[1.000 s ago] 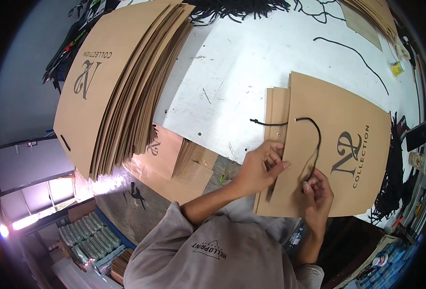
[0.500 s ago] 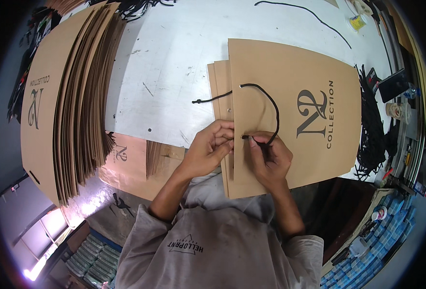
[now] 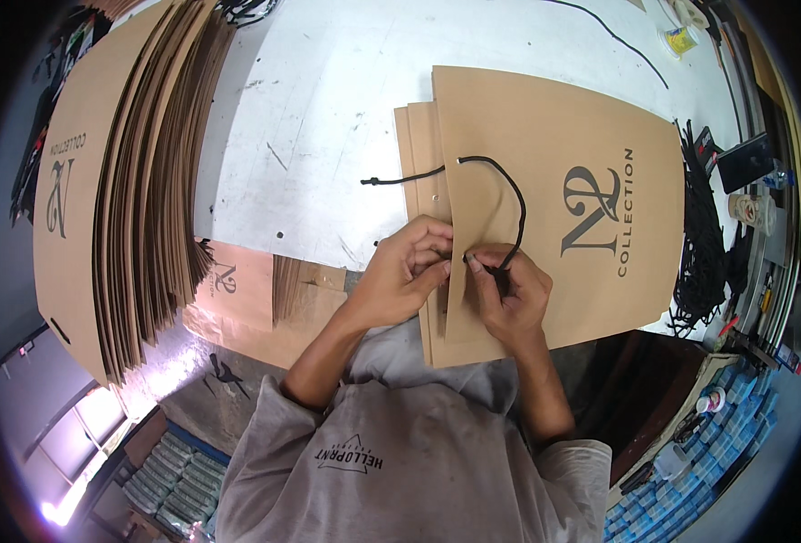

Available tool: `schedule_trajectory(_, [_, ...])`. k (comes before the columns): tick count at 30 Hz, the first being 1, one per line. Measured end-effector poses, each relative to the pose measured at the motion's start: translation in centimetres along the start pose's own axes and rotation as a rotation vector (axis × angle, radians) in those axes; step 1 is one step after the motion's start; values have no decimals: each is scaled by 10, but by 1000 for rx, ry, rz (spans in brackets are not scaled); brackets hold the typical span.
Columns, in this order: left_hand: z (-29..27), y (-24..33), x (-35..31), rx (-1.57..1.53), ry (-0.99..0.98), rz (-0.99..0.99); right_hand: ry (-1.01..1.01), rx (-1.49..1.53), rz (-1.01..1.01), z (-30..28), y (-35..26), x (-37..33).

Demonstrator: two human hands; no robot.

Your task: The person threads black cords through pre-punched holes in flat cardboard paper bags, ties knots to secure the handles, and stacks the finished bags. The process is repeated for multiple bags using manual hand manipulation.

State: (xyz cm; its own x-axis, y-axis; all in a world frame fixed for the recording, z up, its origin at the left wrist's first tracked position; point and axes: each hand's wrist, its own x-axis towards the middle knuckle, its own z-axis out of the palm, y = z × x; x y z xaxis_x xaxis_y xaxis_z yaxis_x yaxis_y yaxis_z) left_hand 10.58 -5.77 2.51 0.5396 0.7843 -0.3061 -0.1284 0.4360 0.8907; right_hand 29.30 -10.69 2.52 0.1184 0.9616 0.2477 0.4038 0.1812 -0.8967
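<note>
At the desk's near edge, the right hand point(image 3: 507, 294) is pinching the cord point(image 3: 509, 204) end, fingers closed, while the left hand point(image 3: 410, 271) is gripping the bag point(image 3: 545, 226) edge just beside it. The cord is arching away toward the far hole.

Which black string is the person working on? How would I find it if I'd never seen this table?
Start at the white table, then find the flat brown paper bag lying right in front of the person. The black cord arcs across the bag from a hole near its edge down to the right hand. Unlike the loose cords bunched at the table's right edge, it is already threaded through the bag.
</note>
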Motion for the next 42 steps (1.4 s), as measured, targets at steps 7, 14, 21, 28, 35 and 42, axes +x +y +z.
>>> schedule_trajectory(7, [5, -3, 1, 111, 83, 5, -59, -25, -3, -3, 4, 0])
schedule_trajectory(14, [2, 20, -35, 66, 63, 89, -118, 11, 57, -3, -16, -4])
schedule_trajectory(21, [12, 26, -12, -277, 44, -202, -142, 82, -187, -9, -39, -21])
schedule_trajectory(28, [10, -8, -19, 115, 134, -26, 156, 286, 304, 25, -27, -7])
schedule_trajectory(35, [7, 3, -15, 762, 283, 509, -216, -128, 166, 15, -21, -3])
schedule_trajectory(42, [0, 7, -17, 595, 235, 388, -345, 105, 226, 0, -32, 11])
